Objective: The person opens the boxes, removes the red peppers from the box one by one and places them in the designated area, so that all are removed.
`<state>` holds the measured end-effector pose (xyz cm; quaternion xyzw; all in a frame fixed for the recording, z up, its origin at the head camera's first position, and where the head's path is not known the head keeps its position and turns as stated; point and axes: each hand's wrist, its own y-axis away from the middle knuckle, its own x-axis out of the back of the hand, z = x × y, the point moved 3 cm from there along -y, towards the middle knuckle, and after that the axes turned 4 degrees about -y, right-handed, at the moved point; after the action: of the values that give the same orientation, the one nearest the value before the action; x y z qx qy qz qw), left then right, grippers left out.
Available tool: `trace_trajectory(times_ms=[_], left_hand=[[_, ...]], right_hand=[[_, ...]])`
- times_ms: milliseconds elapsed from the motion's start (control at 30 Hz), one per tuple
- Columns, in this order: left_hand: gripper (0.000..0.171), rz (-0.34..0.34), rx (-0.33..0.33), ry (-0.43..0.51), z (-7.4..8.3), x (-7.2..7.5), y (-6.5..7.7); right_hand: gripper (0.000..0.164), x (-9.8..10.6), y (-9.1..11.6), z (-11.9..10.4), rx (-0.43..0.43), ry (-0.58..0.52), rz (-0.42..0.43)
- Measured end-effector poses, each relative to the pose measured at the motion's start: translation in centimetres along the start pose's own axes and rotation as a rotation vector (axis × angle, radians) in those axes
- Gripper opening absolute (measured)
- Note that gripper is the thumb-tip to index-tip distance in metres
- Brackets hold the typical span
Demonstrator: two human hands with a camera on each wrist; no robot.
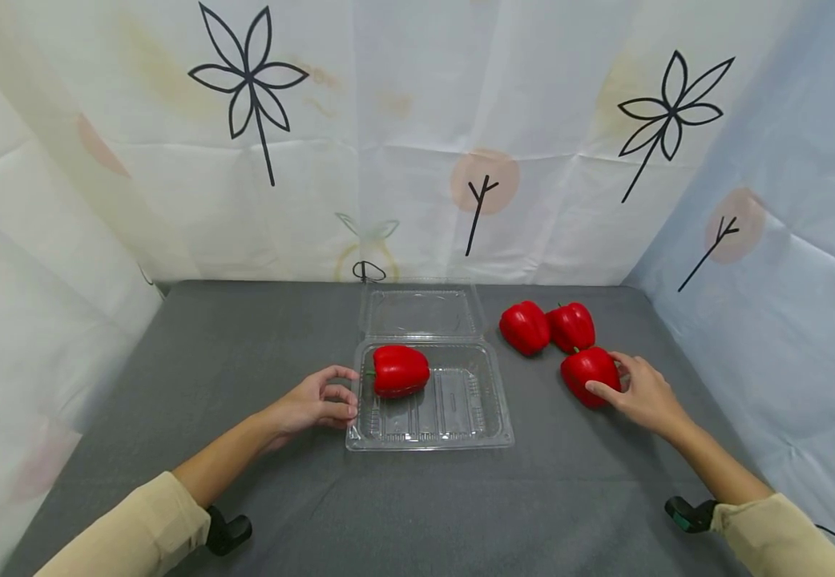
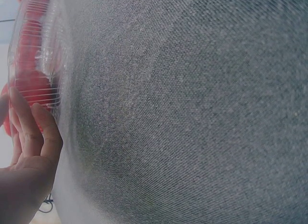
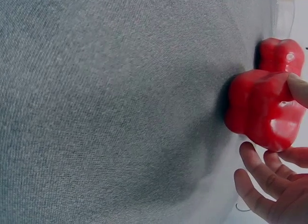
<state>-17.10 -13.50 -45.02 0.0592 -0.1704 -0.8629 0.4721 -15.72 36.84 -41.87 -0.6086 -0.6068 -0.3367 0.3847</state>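
Note:
A clear plastic clamshell container (image 1: pixel 461 437) lies with its lid folded back, and one red bell pepper (image 1: pixel 401 371) rests on its side in the tray's left part. At the tray's left edge, my left hand (image 1: pixel 324 401) touches the rim with loosely bent fingers; the left wrist view shows its fingertips against the ribbed side wall. My right hand (image 1: pixel 644 394) holds another red bell pepper (image 1: pixel 589 375), thumb on the near side and fingers around the right side. In the right wrist view, the thumb presses this pepper (image 3: pixel 264 106) while some fingers stay apart from it.
Two more red bell peppers, a left one (image 1: pixel 525 328) and a right one (image 1: pixel 573 326), sit together just behind the held one, right of the lid (image 1: pixel 421 312). A grey cloth (image 1: pixel 259 336) covers the table, with printed curtains (image 1: pixel 403 120) along the back and sides.

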Motion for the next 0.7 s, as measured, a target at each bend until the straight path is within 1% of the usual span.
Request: trace_trajectory(times_ms=[100, 233, 367, 467, 533, 633, 700], left_hand=[[0.057, 0.0, -0.001, 0.002, 0.0, 0.0, 0.0], [0.057, -0.001, 0.004, 0.005, 0.0, 0.1, 0.0], [0.057, -0.005, 0.004, 0.006, 0.0, 0.1, 0.1], [0.057, -0.009, 0.003, 0.006, 0.0, 0.1, 0.1], [0.057, -0.011, 0.002, 0.004, 0.0, 0.1, 0.1], [0.057, -0.01, 0.002, 0.003, 0.1, 0.1, 0.1], [0.057, -0.014, -0.003, 0.001, 0.2, 0.0, 0.1]], right_hand=[[0.075, 0.0, 0.0, 0.0, -0.012, 0.0, -0.01], [0.075, 0.1, -0.1, -0.4, -0.005, 0.022, -0.027], [0.086, 0.1, -0.3, -0.9, -0.031, 0.068, -0.044], [0.093, 0.1, -0.4, -1.8, -0.067, 0.089, -0.014], [0.093, 0.0, -0.6, -2.6, -0.067, 0.089, 0.027], [0.09, -0.2, -0.9, -4.2, -0.024, 0.065, 0.075], [0.088, -0.4, -1.2, -5.3, 0.02, 0.056, 0.078]])
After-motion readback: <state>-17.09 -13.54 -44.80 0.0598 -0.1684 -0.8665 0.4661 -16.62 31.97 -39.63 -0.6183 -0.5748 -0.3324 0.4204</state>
